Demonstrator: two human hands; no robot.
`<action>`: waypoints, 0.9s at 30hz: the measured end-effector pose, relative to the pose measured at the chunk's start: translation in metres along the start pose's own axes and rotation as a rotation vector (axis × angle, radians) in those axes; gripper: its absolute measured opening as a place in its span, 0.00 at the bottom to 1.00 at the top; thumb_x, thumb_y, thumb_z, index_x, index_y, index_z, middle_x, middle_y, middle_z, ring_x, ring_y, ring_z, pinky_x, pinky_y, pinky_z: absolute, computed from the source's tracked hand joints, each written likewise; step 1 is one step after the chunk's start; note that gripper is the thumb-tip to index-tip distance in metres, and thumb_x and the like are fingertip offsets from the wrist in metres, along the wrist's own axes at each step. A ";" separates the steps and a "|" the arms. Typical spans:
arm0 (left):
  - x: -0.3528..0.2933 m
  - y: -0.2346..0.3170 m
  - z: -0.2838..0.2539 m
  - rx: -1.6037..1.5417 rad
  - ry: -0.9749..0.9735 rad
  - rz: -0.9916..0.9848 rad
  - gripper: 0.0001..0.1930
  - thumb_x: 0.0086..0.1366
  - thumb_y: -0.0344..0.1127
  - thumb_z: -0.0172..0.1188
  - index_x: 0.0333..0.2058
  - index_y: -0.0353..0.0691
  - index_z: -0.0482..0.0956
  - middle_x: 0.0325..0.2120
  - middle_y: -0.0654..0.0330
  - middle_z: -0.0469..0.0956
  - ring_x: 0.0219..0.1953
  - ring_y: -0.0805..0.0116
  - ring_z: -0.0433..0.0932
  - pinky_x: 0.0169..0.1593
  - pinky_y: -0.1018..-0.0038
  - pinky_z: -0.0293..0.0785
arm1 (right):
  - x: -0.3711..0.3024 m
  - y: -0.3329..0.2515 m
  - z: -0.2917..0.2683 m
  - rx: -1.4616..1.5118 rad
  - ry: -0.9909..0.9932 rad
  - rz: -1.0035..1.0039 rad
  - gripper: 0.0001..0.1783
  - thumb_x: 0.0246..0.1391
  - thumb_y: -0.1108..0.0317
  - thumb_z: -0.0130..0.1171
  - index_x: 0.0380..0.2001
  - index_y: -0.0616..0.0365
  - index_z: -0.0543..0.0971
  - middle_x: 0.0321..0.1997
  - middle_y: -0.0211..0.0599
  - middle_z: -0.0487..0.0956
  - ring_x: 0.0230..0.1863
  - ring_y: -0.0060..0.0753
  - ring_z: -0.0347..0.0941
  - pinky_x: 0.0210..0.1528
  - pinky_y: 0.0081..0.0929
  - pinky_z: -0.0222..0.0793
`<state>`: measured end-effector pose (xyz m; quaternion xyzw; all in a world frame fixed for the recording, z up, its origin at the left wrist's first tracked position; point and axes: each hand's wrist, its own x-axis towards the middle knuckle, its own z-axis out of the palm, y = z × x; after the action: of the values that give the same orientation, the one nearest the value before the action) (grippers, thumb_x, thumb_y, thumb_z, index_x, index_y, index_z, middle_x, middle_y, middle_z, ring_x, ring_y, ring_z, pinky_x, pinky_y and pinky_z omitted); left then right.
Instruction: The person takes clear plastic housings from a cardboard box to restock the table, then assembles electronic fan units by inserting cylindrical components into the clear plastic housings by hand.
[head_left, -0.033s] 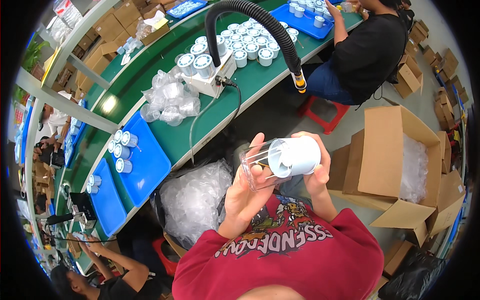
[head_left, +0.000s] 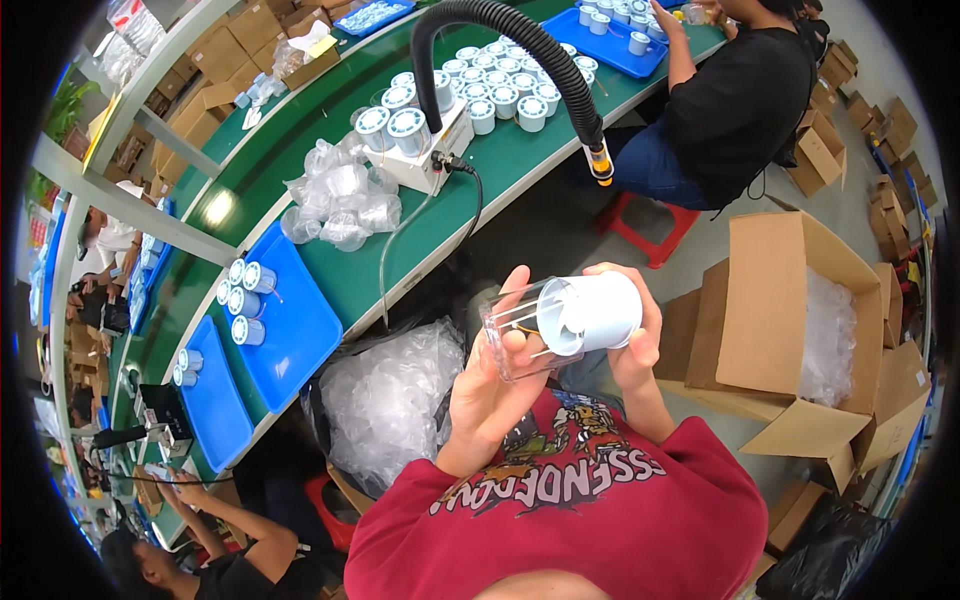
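My right hand (head_left: 643,345) is wrapped round a pale blue cylindrical housing (head_left: 608,312), held tilted in front of my chest with its open end to the left. Inside that end are thin white posts and a bit of orange wire. My left hand (head_left: 482,408) grips a clear plastic cover (head_left: 497,345) beside it. The cover's mouth meets the housing's open end; how far one sits inside the other I cannot tell. Some fingers of my left hand show through the clear wall.
Clear covers fill a bag-lined container (head_left: 385,410) and form a pile (head_left: 340,200) on the green bench (head_left: 225,205). Blue trays (head_left: 300,335) hold several housings. A black flexible hose (head_left: 520,25) arches over the bench. An open carton (head_left: 760,330) is at right; a co-worker (head_left: 740,110) sits beyond.
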<state>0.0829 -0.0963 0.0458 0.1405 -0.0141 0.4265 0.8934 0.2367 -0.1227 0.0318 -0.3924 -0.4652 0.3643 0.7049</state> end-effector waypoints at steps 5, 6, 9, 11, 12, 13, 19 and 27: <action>-0.001 -0.001 0.001 0.022 0.050 -0.001 0.42 0.54 0.40 0.64 0.62 0.37 0.48 0.29 0.71 0.73 0.33 0.80 0.67 0.47 0.78 0.62 | 0.000 0.001 -0.001 0.000 -0.004 -0.003 0.43 0.43 0.35 0.49 0.46 0.68 0.67 0.41 0.38 0.73 0.42 0.25 0.70 0.44 0.19 0.65; -0.001 -0.001 0.001 0.017 0.056 0.015 0.42 0.55 0.40 0.64 0.62 0.37 0.48 0.28 0.72 0.73 0.32 0.79 0.67 0.47 0.78 0.61 | 0.000 0.002 -0.001 0.001 -0.006 -0.002 0.43 0.43 0.35 0.49 0.46 0.68 0.67 0.41 0.38 0.73 0.42 0.25 0.70 0.44 0.19 0.65; 0.000 -0.001 0.000 0.020 0.044 0.031 0.41 0.56 0.40 0.63 0.62 0.35 0.48 0.26 0.72 0.73 0.32 0.78 0.67 0.48 0.77 0.60 | 0.000 0.002 -0.002 -0.001 -0.014 0.003 0.43 0.43 0.35 0.49 0.46 0.68 0.67 0.41 0.38 0.73 0.42 0.25 0.70 0.44 0.19 0.64; 0.000 -0.002 0.000 0.011 0.037 0.035 0.41 0.56 0.40 0.62 0.62 0.35 0.48 0.26 0.71 0.73 0.32 0.78 0.67 0.48 0.77 0.60 | 0.000 0.001 -0.001 -0.009 -0.010 -0.002 0.43 0.43 0.35 0.48 0.46 0.69 0.67 0.41 0.38 0.73 0.42 0.25 0.70 0.44 0.19 0.64; -0.001 -0.003 -0.001 0.002 0.031 0.038 0.40 0.56 0.40 0.62 0.62 0.34 0.48 0.25 0.71 0.73 0.32 0.78 0.67 0.48 0.77 0.60 | 0.000 0.001 -0.001 -0.009 -0.011 -0.001 0.43 0.43 0.35 0.48 0.46 0.69 0.67 0.41 0.38 0.73 0.42 0.25 0.70 0.44 0.19 0.64; 0.000 -0.003 -0.001 0.002 0.031 0.038 0.40 0.56 0.40 0.62 0.62 0.34 0.48 0.25 0.71 0.73 0.32 0.78 0.67 0.48 0.77 0.60 | 0.000 0.002 -0.002 -0.011 -0.009 -0.008 0.43 0.43 0.35 0.48 0.46 0.69 0.68 0.41 0.38 0.73 0.42 0.25 0.70 0.44 0.19 0.64; 0.000 -0.003 -0.009 -0.047 -0.006 0.021 0.39 0.58 0.40 0.60 0.62 0.36 0.49 0.23 0.71 0.70 0.32 0.77 0.67 0.47 0.78 0.59 | -0.001 0.001 -0.002 -0.017 0.003 -0.010 0.43 0.43 0.35 0.48 0.46 0.69 0.67 0.41 0.38 0.73 0.42 0.25 0.70 0.44 0.19 0.64; 0.001 -0.004 -0.003 0.039 0.041 0.031 0.37 0.58 0.43 0.60 0.61 0.37 0.53 0.35 0.66 0.63 0.37 0.77 0.62 0.44 0.79 0.60 | 0.000 0.000 -0.003 -0.005 0.011 -0.003 0.45 0.43 0.33 0.50 0.46 0.70 0.67 0.41 0.38 0.72 0.43 0.24 0.69 0.45 0.20 0.64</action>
<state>0.0865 -0.0971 0.0423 0.1491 0.0102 0.4435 0.8837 0.2389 -0.1235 0.0307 -0.3953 -0.4629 0.3601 0.7070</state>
